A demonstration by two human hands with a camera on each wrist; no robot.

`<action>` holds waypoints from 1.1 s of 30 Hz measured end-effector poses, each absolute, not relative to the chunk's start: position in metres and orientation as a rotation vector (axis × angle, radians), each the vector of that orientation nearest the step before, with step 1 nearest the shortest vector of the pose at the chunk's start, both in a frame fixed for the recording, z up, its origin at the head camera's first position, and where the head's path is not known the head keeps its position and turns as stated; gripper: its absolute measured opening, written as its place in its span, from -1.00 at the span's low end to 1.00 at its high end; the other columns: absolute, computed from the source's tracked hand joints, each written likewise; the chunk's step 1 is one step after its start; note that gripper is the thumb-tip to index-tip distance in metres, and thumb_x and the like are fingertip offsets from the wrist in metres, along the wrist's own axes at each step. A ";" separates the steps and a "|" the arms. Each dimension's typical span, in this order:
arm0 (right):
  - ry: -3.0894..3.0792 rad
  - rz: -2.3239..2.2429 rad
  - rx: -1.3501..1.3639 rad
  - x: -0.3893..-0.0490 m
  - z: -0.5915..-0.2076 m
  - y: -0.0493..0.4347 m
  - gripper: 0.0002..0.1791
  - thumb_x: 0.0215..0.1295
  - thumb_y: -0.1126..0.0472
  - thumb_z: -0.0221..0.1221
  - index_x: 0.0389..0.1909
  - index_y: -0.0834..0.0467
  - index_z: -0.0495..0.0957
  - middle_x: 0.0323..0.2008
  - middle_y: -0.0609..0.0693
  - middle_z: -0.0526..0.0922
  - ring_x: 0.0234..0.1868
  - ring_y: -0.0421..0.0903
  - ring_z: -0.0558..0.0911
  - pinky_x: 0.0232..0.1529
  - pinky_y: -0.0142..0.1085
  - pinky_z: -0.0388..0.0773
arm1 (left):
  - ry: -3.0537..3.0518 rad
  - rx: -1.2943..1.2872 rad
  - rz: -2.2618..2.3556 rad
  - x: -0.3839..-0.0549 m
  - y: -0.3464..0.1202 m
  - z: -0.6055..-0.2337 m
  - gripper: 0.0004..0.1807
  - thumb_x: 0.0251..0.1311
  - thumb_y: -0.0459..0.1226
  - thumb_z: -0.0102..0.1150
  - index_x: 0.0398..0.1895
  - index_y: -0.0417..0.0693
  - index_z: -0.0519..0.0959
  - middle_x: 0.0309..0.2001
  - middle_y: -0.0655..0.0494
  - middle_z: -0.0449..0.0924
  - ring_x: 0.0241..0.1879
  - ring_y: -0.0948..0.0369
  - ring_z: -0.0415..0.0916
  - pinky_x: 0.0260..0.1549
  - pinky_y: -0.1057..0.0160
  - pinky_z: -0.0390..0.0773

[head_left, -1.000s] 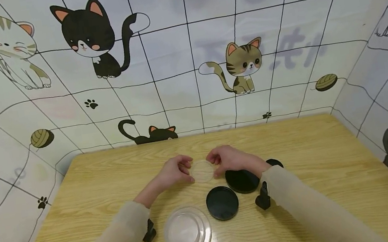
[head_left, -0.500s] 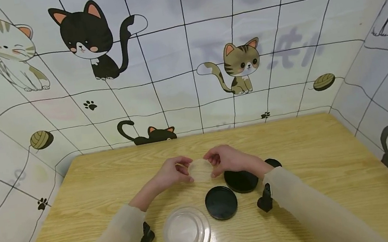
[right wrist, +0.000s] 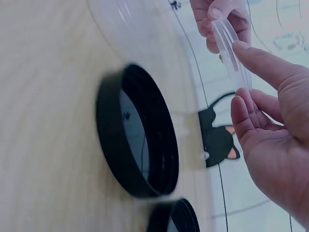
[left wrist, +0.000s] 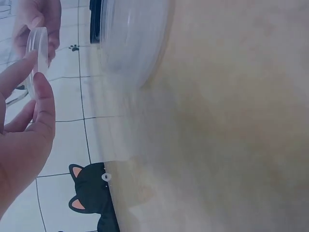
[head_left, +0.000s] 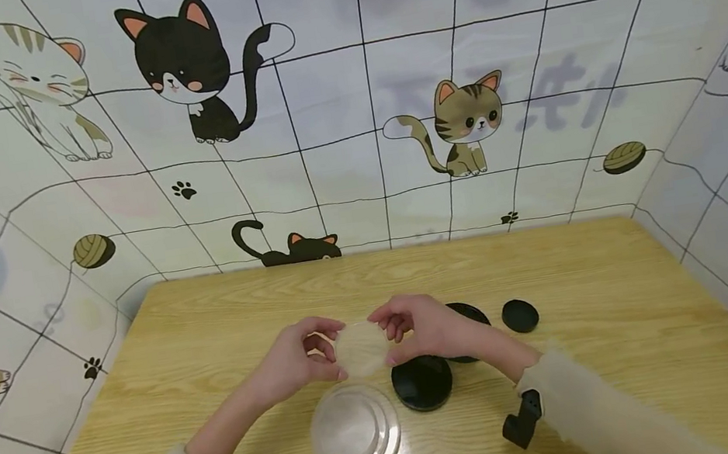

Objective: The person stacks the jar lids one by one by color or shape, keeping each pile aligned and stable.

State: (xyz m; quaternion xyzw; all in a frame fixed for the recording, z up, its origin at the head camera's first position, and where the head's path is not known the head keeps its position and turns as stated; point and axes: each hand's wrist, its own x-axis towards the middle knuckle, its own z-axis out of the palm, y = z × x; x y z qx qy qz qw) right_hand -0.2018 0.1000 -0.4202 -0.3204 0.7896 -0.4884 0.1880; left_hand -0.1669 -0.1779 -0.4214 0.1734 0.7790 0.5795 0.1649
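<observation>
Between my two hands is a round clear plastic lid (head_left: 360,353), raised off the table. My left hand (head_left: 292,359) pinches its left edge with thumb and fingers. The opposite edge is gripped the same way by my right hand (head_left: 425,328). Both wrist views show the lid (left wrist: 42,48) nearly edge-on, with a thin rim. Just below it, in the head view, lie clear round lids (head_left: 342,438) of different sizes, stacked. A black round lid (head_left: 423,384) sits beside that stack, its hollow side up, under my right hand.
A second black lid (head_left: 464,311) is partly hidden behind my right hand. Farther right lies a smaller black lid (head_left: 520,316). All rest on a wooden table (head_left: 608,347) with a cat-patterned backdrop (head_left: 332,106) behind it.
Both hands have brought the clear lid up off the table and toward me, to just above the stacked clear lids. The smaller black lid at right has come into full view.
</observation>
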 end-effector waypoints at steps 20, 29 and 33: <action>2.155 -1.322 -0.919 -0.147 -0.443 0.065 -0.40 0.00 0.28 0.59 0.12 0.20 0.63 -0.26 -0.11 0.58 -0.22 -0.21 0.58 -0.12 -0.35 0.58 | 2.237 0.384 1.662 -0.088 -0.204 -0.441 -0.31 -0.06 -0.44 0.60 0.18 -0.39 0.50 -0.04 -0.15 0.43 -0.21 0.13 0.55 -0.24 0.26 0.68; 2.193 -1.313 -0.944 -0.137 -0.452 0.061 -0.40 -0.06 0.33 0.61 0.06 0.24 0.62 -0.29 -0.12 0.56 -0.26 -0.26 0.55 -0.16 -0.40 0.57 | 2.262 0.448 1.699 -0.081 -0.203 -0.454 -0.31 -0.11 -0.52 0.58 0.16 -0.42 0.49 -0.05 -0.14 0.46 -0.27 0.22 0.54 -0.30 0.26 0.69; 2.196 -1.314 -0.956 -0.137 -0.454 0.057 -0.41 -0.06 0.33 0.60 0.05 0.24 0.62 -0.29 -0.12 0.56 -0.25 -0.26 0.54 -0.17 -0.40 0.57 | 2.294 0.430 1.664 -0.080 -0.205 -0.456 -0.31 -0.11 -0.51 0.58 0.16 -0.40 0.50 -0.06 -0.12 0.46 -0.27 0.22 0.54 -0.29 0.27 0.69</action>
